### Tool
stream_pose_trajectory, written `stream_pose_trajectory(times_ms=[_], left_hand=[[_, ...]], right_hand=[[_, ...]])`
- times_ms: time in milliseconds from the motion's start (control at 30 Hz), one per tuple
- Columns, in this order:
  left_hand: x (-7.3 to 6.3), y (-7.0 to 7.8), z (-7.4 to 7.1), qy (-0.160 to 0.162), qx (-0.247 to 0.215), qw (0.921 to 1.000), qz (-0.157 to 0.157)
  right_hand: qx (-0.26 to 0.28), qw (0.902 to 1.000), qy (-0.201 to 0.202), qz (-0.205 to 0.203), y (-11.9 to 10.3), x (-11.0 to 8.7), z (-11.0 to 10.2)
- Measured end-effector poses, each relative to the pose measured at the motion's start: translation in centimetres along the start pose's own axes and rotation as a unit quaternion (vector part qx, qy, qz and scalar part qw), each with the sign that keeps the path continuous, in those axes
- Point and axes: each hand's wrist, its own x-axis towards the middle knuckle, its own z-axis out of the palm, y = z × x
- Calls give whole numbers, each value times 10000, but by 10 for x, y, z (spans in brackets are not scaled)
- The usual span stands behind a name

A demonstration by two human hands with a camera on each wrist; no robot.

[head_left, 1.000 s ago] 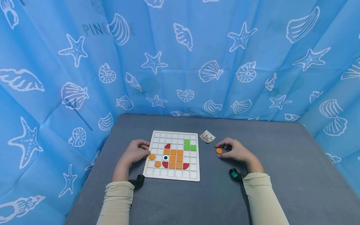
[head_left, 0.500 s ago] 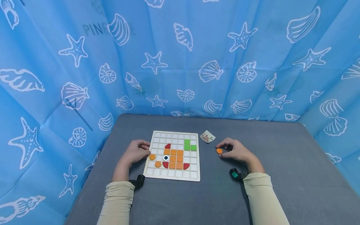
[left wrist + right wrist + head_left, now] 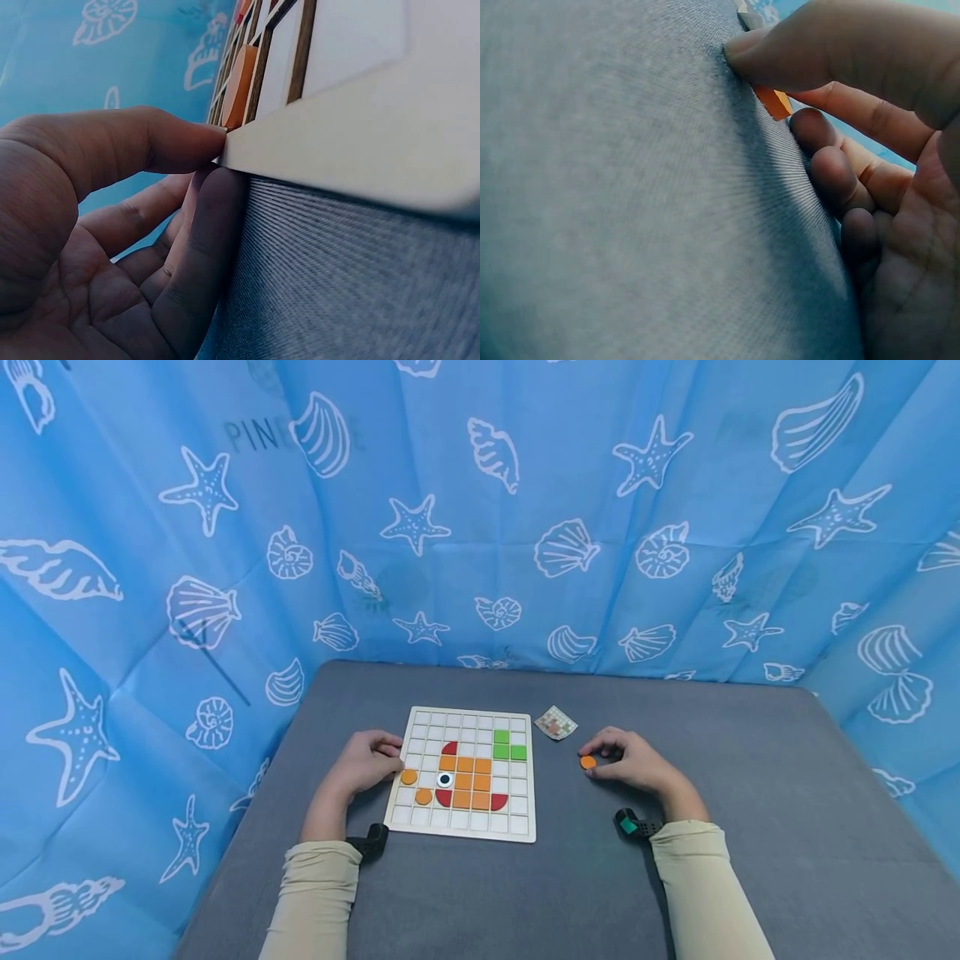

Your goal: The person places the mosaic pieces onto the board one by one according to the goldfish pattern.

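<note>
A light wooden grid board (image 3: 472, 837) lies on the grey tabletop, left of centre. On it sit orange squares (image 3: 464, 782), red curved pieces (image 3: 498, 802), green squares (image 3: 501, 745) and a round eye piece (image 3: 446, 780). Two orange discs lie toward its left side, one upper (image 3: 408, 777) and one lower (image 3: 423, 797). My left hand (image 3: 366, 764) grips the board's left edge, thumb tip against the rim in the left wrist view. Right of the board, my right hand (image 3: 633, 766) pinches another orange disc (image 3: 588, 762) between thumb and index finger, at the table surface.
A small patterned card (image 3: 557, 723) lies just off the board's upper right corner. Behind the table (image 3: 750, 760) hangs a blue curtain (image 3: 480, 527) with white shells and starfish. A dark wrist strap shows on each arm.
</note>
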Motion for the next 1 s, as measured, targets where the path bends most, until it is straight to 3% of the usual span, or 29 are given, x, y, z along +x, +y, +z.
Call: stream_pose_trajectory(times_ms=[567,700,900,1000], left_hand=[[0,0,2,32,-28,10000,30],[1,-1,3,27,-52,10000,22],[3,-3,5,-14,-89,9999,44],[2,-3,3,10,-61,10000,41]], right_hand=[[-22,10000,31,-32,-1,-5,-3],[72,9998,102,127,-3,-8,-3],[70,9987,389,317,-13,-3,0],[53,9978,635,162,-24,7,7]])
